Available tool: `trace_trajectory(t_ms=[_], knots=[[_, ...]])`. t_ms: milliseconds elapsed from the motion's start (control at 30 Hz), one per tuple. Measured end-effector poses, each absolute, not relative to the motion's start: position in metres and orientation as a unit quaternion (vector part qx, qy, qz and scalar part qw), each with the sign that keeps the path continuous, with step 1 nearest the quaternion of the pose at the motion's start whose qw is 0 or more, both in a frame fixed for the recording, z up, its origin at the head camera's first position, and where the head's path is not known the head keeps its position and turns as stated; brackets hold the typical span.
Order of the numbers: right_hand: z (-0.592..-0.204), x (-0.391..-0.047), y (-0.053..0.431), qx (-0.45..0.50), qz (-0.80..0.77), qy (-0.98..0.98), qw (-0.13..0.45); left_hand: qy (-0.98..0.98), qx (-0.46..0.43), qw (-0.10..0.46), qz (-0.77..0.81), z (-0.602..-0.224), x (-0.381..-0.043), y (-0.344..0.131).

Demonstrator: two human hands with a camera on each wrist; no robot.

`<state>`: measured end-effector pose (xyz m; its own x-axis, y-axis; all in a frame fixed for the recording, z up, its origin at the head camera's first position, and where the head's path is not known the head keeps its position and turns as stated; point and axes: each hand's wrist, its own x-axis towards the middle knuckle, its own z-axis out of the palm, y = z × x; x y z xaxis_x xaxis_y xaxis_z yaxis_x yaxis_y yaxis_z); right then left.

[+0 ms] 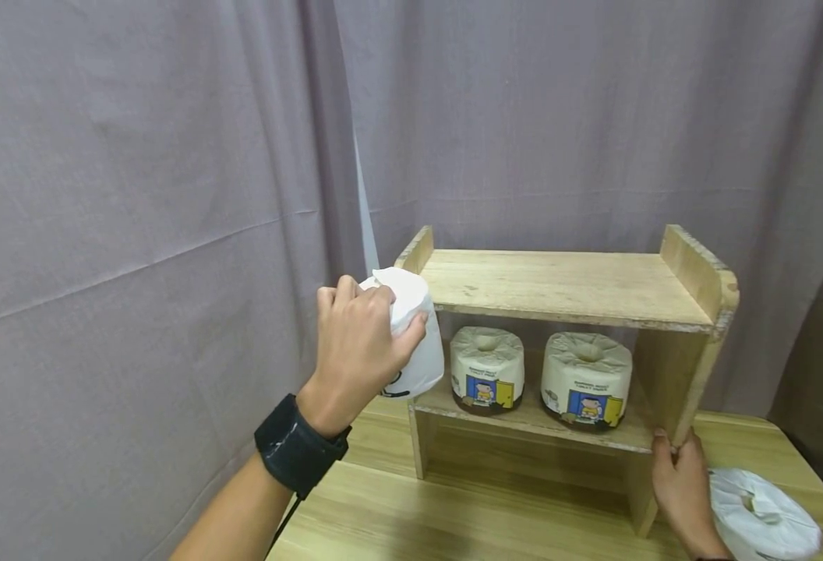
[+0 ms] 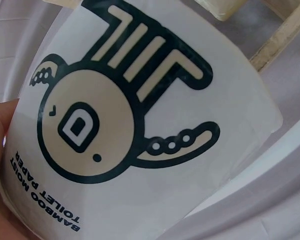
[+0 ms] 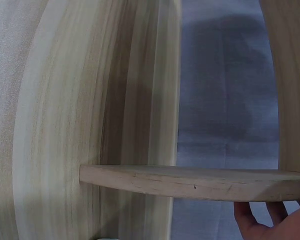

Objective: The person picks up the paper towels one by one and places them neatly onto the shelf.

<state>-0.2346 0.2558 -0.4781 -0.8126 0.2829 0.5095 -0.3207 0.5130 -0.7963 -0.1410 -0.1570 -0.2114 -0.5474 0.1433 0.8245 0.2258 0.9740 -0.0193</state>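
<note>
My left hand (image 1: 355, 343) grips a white-wrapped roll of toilet paper (image 1: 422, 354) by its upper end, in the air at the left end of a small wooden shelf (image 1: 552, 282). Filling the left wrist view, this roll (image 2: 165, 125) shows a round cartoon figure and printed lettering. My right hand (image 1: 683, 487) holds the shelf's right side panel (image 1: 692, 374) low down, with the thumb on the inner side. In the right wrist view, fingers of the right hand (image 3: 270, 225) lie against the panel (image 3: 190, 184). Two printed toilet rolls, one left (image 1: 487, 370) and one right (image 1: 587, 382), stand upright on the middle board.
Another white-wrapped roll (image 1: 765, 518) is on the wooden table (image 1: 362, 506), right of my right hand. Grey curtains (image 1: 173, 195) hang behind and to the left. A black band (image 1: 299, 448) with a cable circles my left wrist.
</note>
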Motion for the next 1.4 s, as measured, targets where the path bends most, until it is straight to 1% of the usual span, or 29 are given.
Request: trace_trajectory(t_ms=[567, 1033, 1400], knots=[[-0.480, -0.232, 0.256, 0.000, 0.480, -0.820, 0.311, -0.881, -0.109, 0.457, -0.055, -0.193, -0.143, -0.147], [-0.479, -0.232, 0.257, -0.013, 0.478, -0.820, 0.314, -0.880, -0.110, 0.459, -0.059, -0.171, -0.153, -0.131], [-0.477, -0.233, 0.255, 0.002, 0.483, -0.814, 0.322, -0.885, -0.106, 0.453, -0.039, -0.156, -0.160, -0.124]])
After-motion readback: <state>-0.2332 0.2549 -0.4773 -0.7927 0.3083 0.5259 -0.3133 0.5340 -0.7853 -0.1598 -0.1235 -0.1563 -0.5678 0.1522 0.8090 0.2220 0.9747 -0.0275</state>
